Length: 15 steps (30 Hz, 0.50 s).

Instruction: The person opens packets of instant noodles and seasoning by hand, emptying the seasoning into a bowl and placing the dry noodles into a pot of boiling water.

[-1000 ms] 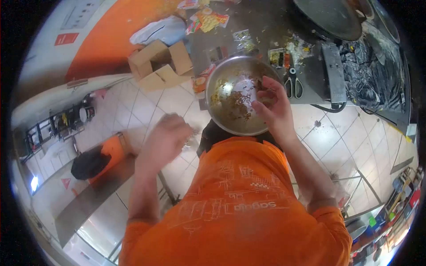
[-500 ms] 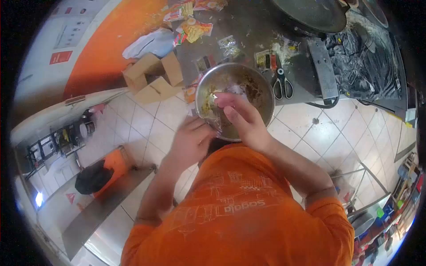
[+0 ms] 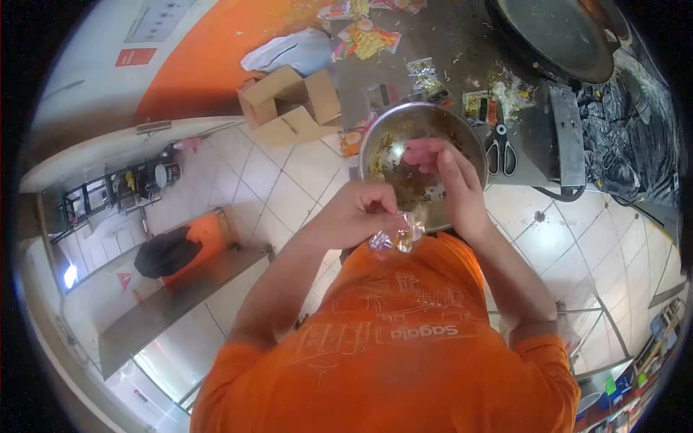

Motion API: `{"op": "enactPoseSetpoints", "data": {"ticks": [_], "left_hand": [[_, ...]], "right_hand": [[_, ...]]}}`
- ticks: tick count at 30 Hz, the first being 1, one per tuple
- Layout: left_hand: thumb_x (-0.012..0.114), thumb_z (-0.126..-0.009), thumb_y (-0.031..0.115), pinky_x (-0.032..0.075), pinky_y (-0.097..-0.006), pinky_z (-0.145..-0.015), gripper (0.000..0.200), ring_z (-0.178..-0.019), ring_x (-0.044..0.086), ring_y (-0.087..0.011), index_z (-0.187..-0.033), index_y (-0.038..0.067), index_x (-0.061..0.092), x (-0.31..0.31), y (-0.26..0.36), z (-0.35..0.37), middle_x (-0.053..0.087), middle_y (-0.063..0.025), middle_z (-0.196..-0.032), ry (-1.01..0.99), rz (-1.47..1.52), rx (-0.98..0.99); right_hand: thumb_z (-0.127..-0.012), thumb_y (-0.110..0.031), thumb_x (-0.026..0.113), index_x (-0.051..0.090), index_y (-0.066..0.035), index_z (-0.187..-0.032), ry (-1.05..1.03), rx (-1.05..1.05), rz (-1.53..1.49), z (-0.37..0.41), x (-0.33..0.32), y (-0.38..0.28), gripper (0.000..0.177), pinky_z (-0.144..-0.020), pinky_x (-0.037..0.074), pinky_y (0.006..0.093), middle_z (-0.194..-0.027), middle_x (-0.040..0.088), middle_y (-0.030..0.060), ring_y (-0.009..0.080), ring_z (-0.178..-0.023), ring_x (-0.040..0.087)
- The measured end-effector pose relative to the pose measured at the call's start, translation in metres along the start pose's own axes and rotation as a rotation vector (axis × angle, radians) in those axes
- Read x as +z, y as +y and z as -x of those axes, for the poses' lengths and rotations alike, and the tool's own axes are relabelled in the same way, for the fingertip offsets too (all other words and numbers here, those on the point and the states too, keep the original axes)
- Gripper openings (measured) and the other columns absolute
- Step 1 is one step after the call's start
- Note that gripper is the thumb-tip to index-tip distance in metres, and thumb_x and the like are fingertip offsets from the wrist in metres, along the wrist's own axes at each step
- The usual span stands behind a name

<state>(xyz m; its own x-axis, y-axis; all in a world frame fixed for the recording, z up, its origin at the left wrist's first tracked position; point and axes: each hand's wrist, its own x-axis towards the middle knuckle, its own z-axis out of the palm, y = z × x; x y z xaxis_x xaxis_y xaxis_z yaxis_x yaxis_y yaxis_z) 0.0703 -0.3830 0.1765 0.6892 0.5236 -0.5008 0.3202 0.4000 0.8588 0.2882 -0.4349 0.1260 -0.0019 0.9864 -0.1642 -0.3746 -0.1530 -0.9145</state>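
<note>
A steel bowl (image 3: pixel 382 141) with brownish noodle bits inside stands at the edge of a dark counter (image 3: pixel 433 43). Just below its near rim I hold a small clear sachet (image 3: pixel 399 236) with yellow-orange contents. My left hand (image 3: pixel 354 215) is closed into a fist on the sachet's left end. My right hand (image 3: pixel 451 184) meets the sachet from the right, its fingers stretched over the bowl's inside. My orange shirt (image 3: pixel 390 339) fills the lower middle of the view.
Scissors (image 3: pixel 503 153) lie right of the bowl beside torn sachets (image 3: pixel 426 76). A big dark pan (image 3: pixel 556 32) sits at the back right. An open cardboard box (image 3: pixel 292 108) and wrappers (image 3: pixel 364 40) lie left. Another person in orange (image 3: pixel 173 252) crouches by a steel table (image 3: pixel 173 299).
My left hand came in from the left and joined the right. Both hands then drew the sachet back from over the bowl to its near rim.
</note>
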Motion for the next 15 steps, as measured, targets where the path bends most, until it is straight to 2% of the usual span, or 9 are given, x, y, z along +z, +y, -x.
{"op": "enactPoseSetpoints", "data": {"ticks": [1, 2, 4, 5, 6, 8, 9, 11, 15], "left_hand": [[0.082, -0.078, 0.001, 0.051, -0.0346, -0.069, 0.02, -0.084, 0.065, -0.0088, -0.087, 0.006, 0.065, 0.0, -0.007, -0.002, 0.065, -0.0059, -0.081, 0.026, 0.111, -0.024], [0.08, -0.082, 0.0, 0.051, -0.0342, -0.069, 0.017, -0.083, 0.068, -0.0141, -0.087, 0.007, 0.065, 0.008, -0.012, -0.007, 0.066, -0.0072, -0.083, 0.237, -0.528, 0.23], [0.075, -0.088, -0.001, 0.051, -0.0332, -0.074, 0.009, -0.084, 0.064, -0.0139, -0.092, 0.003, 0.068, 0.008, -0.017, -0.014, 0.068, -0.0066, -0.088, 0.242, -1.118, 0.464], [0.075, -0.088, -0.001, 0.051, -0.0332, -0.074, 0.009, -0.084, 0.064, -0.0139, -0.092, 0.003, 0.068, 0.009, -0.015, -0.015, 0.068, -0.0066, -0.088, 0.244, -1.12, 0.473], [0.072, -0.09, -0.001, 0.051, -0.0328, -0.074, 0.007, -0.084, 0.064, -0.0134, -0.093, 0.003, 0.067, 0.015, -0.013, -0.012, 0.067, -0.0065, -0.088, 0.265, -0.886, 0.451], [0.069, -0.091, -0.001, 0.05, -0.0323, -0.074, 0.006, -0.084, 0.063, -0.0129, -0.095, 0.002, 0.067, 0.021, -0.005, -0.006, 0.066, -0.0064, -0.088, 0.274, -0.646, 0.399], [0.068, -0.093, -0.001, 0.05, -0.0312, -0.074, 0.005, -0.084, 0.062, -0.0121, -0.096, 0.002, 0.066, 0.019, 0.001, -0.007, 0.066, -0.0059, -0.088, 0.319, -0.573, 0.295], [0.064, -0.097, -0.001, 0.049, -0.0278, -0.073, 0.006, -0.084, 0.06, -0.0098, -0.102, 0.002, 0.064, 0.013, 0.003, -0.012, 0.064, -0.0036, -0.088, 0.374, -0.439, 0.146], [0.063, -0.099, -0.001, 0.049, -0.0265, -0.074, 0.005, -0.084, 0.059, -0.0092, -0.104, 0.002, 0.062, 0.01, 0.006, -0.016, 0.063, -0.003, -0.088, 0.395, -0.47, 0.117]], "right_hand": [[-0.115, -0.037, 0.041, 0.064, -0.001, -0.134, 0.008, 0.025, -0.018, 0.001, -0.001, -0.002, 0.047, -0.103, 0.045, 0.0332, -0.121, 0.07, 0.0082, 0.0162, -0.119, 0.06], [-0.115, -0.037, 0.041, 0.064, -0.001, -0.134, -0.004, 0.031, -0.018, 0.002, 0.001, 0.0, 0.047, -0.103, 0.045, 0.0332, -0.121, 0.07, 0.0082, 0.0162, -0.119, 0.06], [-0.114, -0.034, 0.044, 0.064, -0.001, -0.135, -0.052, 0.004, -0.034, -0.003, 0.001, -0.001, 0.043, -0.108, 0.044, 0.0352, -0.122, 0.071, 0.0101, 0.0169, -0.123, 0.059], [-0.112, -0.03, 0.052, 0.062, 0.002, -0.136, -0.106, 0.063, 0.025, -0.002, 0.001, -0.008, 0.041, -0.109, 0.044, 0.0357, -0.125, 0.07, 0.0135, 0.0186, -0.124, 0.06], [-0.112, -0.03, 0.052, 0.062, 0.002, -0.136, -0.098, 0.068, 0.024, -0.002, -0.001, -0.013, 0.041, -0.109, 0.044, 0.0357, -0.125, 0.07, 0.0135, 0.0186, -0.124, 0.06], [-0.109, -0.028, 0.058, 0.061, 0.003, -0.136, -0.356, 0.137, 0.231, -0.001, -0.001, -0.016, 0.041, -0.105, 0.047, 0.0344, -0.126, 0.071, 0.0156, 0.019, -0.119, 0.063], [-0.106, -0.025, 0.063, 0.064, 0.002, -0.132, -0.387, 0.106, 0.217, -0.001, 0.002, -0.009, 0.037, -0.097, 0.051, 0.034, -0.116, 0.074, 0.0174, 0.0189, -0.106, 0.067], [-0.107, -0.023, 0.062, 0.066, 0.002, -0.129, -0.332, 0.135, 0.282, -0.001, 0.007, -0.011, 0.034, -0.092, 0.052, 0.0343, -0.109, 0.074, 0.0174, 0.0183, -0.099, 0.067], [-0.106, -0.019, 0.063, 0.07, 0.002, -0.118, -0.168, 0.14, 0.28, 0.002, 0.015, -0.007, 0.026, -0.077, 0.053, 0.0353, -0.093, 0.074, 0.0169, 0.0167, -0.081, 0.065]]}}
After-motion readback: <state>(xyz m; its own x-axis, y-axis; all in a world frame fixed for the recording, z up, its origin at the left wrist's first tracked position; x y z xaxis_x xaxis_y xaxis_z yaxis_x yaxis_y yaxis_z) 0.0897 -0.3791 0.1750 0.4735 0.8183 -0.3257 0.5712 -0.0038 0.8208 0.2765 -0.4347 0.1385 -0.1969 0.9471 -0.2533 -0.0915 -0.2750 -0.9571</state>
